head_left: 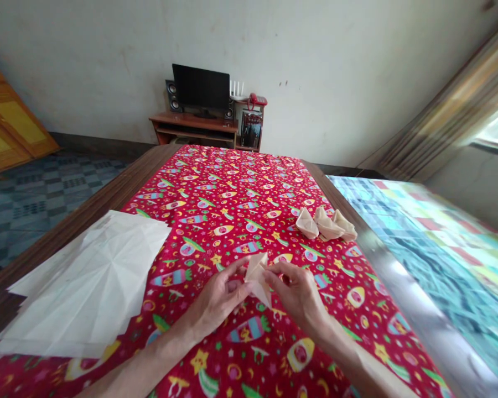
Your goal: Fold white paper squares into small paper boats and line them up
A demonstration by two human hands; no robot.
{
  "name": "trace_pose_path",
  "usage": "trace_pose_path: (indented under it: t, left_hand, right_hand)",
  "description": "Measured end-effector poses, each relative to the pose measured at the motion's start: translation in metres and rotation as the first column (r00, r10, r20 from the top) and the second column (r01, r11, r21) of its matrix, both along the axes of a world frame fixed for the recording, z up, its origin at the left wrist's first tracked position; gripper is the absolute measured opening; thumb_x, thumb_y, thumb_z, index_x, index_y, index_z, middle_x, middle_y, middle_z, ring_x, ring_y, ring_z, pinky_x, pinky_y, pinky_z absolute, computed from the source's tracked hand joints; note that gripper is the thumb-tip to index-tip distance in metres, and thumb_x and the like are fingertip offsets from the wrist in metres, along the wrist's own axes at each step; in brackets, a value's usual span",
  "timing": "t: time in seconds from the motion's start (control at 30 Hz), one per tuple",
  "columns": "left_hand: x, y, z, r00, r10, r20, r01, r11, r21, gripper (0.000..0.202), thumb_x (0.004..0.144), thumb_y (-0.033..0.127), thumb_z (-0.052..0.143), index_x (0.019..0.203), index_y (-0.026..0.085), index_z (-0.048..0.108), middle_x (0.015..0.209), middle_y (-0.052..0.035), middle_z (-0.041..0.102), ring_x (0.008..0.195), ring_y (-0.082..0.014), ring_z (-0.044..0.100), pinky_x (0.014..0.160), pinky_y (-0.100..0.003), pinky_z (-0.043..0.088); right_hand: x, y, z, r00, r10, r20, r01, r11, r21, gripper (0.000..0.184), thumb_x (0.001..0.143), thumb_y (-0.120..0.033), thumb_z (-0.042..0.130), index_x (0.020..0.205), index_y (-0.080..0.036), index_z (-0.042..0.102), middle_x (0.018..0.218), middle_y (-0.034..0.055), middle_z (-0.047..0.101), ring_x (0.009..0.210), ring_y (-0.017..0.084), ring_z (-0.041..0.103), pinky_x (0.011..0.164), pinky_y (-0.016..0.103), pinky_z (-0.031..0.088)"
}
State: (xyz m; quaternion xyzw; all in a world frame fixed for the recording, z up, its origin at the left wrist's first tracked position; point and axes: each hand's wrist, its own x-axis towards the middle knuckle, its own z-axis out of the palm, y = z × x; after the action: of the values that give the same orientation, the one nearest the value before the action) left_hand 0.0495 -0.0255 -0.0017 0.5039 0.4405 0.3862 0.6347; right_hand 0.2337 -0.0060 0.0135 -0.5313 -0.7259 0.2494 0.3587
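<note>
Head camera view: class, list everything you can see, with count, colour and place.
folded paper: one, cream, pinched between both hands
paper shapes: three, beige, cloth's far right
paper sheets: stack, white, table's left
tablecloth: one, red with rocket print, over table
table: one, brown wood, bare edges showing
monitor: one, black, on far desk
desk: one, brown, against far wall
telephone: one, red, right of monitor
left hand: one, on folded paper's left
right hand: one, on folded paper's right
</note>
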Motion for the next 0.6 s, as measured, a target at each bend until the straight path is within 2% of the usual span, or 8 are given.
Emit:
trace_pose_path:
  t: [0.13,0.23,0.33,0.43,0.6]
  left_hand:
    - [0.001,0.002,-0.008,0.996,0.043,0.073,-0.046,0.998,0.048,0.066,0.081,0.052,0.056,0.135,0.018,0.038,0.103,-0.0068,0.057,0.058,-0.0081,0.05,0.05,-0.021,0.042]
    - [0.001,0.004,-0.012,0.998,0.04,0.038,-0.043,0.997,0.07,0.062,0.081,0.054,0.053,0.129,0.015,0.045,0.104,-0.0084,0.056,0.057,-0.0074,0.05,0.05,-0.021,0.042]
    - [0.001,0.006,-0.014,1.0,0.022,-0.017,-0.021,0.996,0.085,0.057,0.081,0.053,0.052,0.121,0.012,0.052,0.097,-0.0082,0.059,0.056,-0.0078,0.05,0.05,-0.021,0.043]
    - [0.001,0.006,-0.014,0.999,0.035,-0.021,-0.032,0.994,0.105,0.055,0.081,0.053,0.051,0.118,0.012,0.056,0.093,-0.0075,0.06,0.056,-0.0086,0.05,0.048,-0.021,0.042]
    - [-0.001,0.005,-0.012,0.998,0.02,-0.06,-0.015,0.996,0.083,0.05,0.082,0.049,0.05,0.114,0.011,0.059,0.085,-0.0063,0.062,0.057,-0.0098,0.052,0.051,-0.022,0.044]
  right_hand:
    - [0.039,0.038,0.024,0.984,-0.154,-0.085,0.154,0.988,-0.013,0.024,0.078,-0.037,0.059,0.072,-0.017,0.07,0.063,0.0004,0.066,0.055,0.012,0.054,0.053,0.022,0.039]
    - [0.081,0.08,0.047,0.947,-0.306,-0.093,0.308,0.951,0.004,0.029,0.073,-0.043,0.061,0.067,-0.016,0.069,0.059,0.0013,0.064,0.051,0.012,0.05,0.049,0.023,0.036]
    - [0.118,0.118,0.061,0.917,-0.394,0.063,0.396,0.918,-0.026,0.032,0.068,-0.045,0.061,0.064,-0.014,0.069,0.049,0.0006,0.058,0.043,0.009,0.04,0.043,0.023,0.028]
    - [0.137,0.144,0.063,0.896,-0.377,0.234,0.398,0.916,-0.047,0.032,0.065,-0.044,0.06,0.063,-0.014,0.07,0.046,0.0007,0.056,0.042,0.009,0.038,0.042,0.024,0.025]
    - [0.141,0.16,0.057,0.873,-0.285,0.396,0.343,0.936,-0.083,0.029,0.068,-0.039,0.058,0.061,-0.014,0.069,0.052,0.0018,0.059,0.042,0.008,0.039,0.043,0.024,0.025]
